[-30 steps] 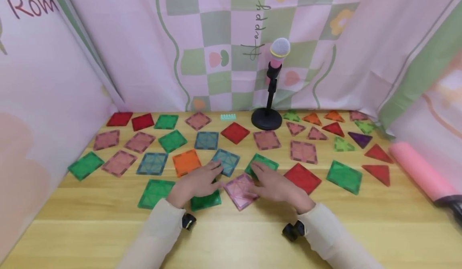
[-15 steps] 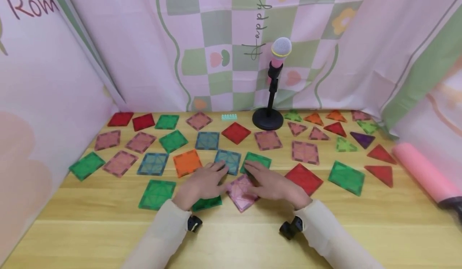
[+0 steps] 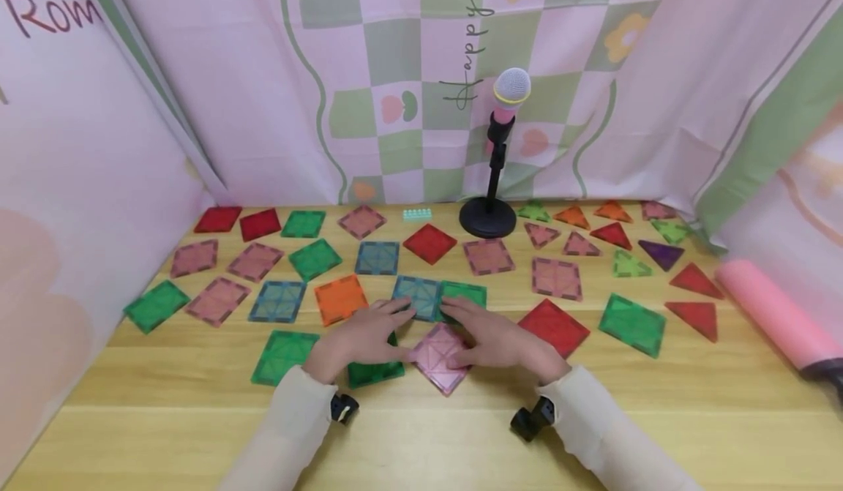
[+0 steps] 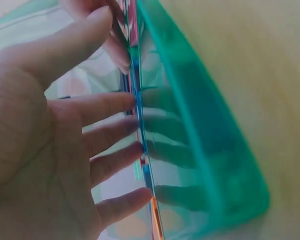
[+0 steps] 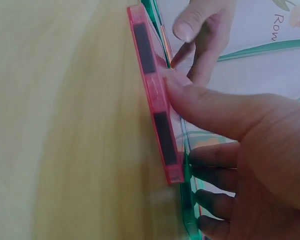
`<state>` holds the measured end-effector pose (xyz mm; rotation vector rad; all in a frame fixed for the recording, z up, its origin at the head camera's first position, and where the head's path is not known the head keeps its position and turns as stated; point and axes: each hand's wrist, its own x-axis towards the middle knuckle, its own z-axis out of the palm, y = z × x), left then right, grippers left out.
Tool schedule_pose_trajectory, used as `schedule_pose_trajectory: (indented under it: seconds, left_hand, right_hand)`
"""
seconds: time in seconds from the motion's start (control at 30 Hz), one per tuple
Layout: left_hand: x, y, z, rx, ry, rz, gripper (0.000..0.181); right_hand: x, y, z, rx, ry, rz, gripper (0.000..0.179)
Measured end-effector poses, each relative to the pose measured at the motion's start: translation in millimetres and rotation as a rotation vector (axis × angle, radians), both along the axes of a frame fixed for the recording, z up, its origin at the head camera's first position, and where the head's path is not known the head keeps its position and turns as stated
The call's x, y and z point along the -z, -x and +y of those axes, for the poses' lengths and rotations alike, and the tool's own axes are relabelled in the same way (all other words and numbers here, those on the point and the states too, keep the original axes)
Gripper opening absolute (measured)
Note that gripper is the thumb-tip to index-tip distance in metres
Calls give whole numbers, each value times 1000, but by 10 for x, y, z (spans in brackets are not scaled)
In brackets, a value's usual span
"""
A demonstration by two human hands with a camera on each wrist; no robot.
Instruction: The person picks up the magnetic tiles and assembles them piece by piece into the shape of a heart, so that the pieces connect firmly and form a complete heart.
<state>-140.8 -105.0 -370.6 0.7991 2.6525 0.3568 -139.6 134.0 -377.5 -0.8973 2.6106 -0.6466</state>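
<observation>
My left hand (image 3: 362, 339) lies palm down with its fingers spread, fingertips on a translucent blue square magnetic tile (image 3: 425, 298). Under its palm side is a dark green square tile (image 3: 377, 374), partly hidden, and the left wrist view shows a green tile (image 4: 202, 125) close by. My right hand (image 3: 497, 337) has its fingertips on a green square tile (image 3: 471, 295), which sits edge to edge with the blue one. In the right wrist view, the right thumb touches a pink square tile (image 5: 157, 95); it lies flat between both hands.
Many square tiles spread across the wooden table (image 3: 448, 447), including an orange tile (image 3: 339, 299) and a red tile (image 3: 553, 328). Triangles such as a purple triangle (image 3: 661, 255) lie right. A microphone stand (image 3: 489, 216) stands behind; a pink cylinder (image 3: 770, 312) lies far right.
The green tile under the right fingers has slid left and turned straighter. The blue tile has turned and shifted slightly right, so their edges now meet.
</observation>
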Motion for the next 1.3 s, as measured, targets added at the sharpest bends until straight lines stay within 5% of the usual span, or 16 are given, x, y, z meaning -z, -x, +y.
schedule_pose_trajectory:
  seconds: [0.23,0.43,0.67,0.97,1.3]
  left_hand:
    - [-26,-13,-50,8,-18,-35,76]
    - [-77,-40,-44,-12,-40,-78,76]
    - [-41,-43,-75,-15,-79,-114,77]
    - [-100,-2,-262,-170,-81,-121,86]
    - [-74,5,-57,-89,-46,-23,82]
  right_hand:
    - [-2,25,76,-35,81,-33,61]
    - [-15,69,147,16,85,-36,58]
    - [10,34,128,45,36,-94,71]
    - [-15,60,74,62,12,-80,78]
    - [-20,120,79,-5,0,-104,82]
